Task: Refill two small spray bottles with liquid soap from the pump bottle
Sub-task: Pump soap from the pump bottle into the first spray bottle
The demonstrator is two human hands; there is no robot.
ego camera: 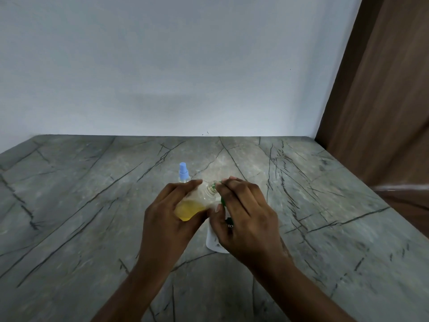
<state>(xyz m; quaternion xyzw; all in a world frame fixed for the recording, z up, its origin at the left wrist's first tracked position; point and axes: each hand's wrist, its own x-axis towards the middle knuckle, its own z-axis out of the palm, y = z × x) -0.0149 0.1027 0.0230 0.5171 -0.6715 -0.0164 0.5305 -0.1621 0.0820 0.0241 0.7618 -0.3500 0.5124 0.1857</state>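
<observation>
Gripping a small clear bottle [195, 203], neck open and tilted up to the right, yellow liquid pooled in its lower end, left hand [167, 212] wraps fingers round the body. Right hand [243, 212] curls over the green pump head [222, 201] of the white pump bottle [214, 240] standing on the grey marble countertop [92, 194], nozzle right at the open neck. Blue-capped spray bottle [183, 173] stands upright just behind the hands
</observation>
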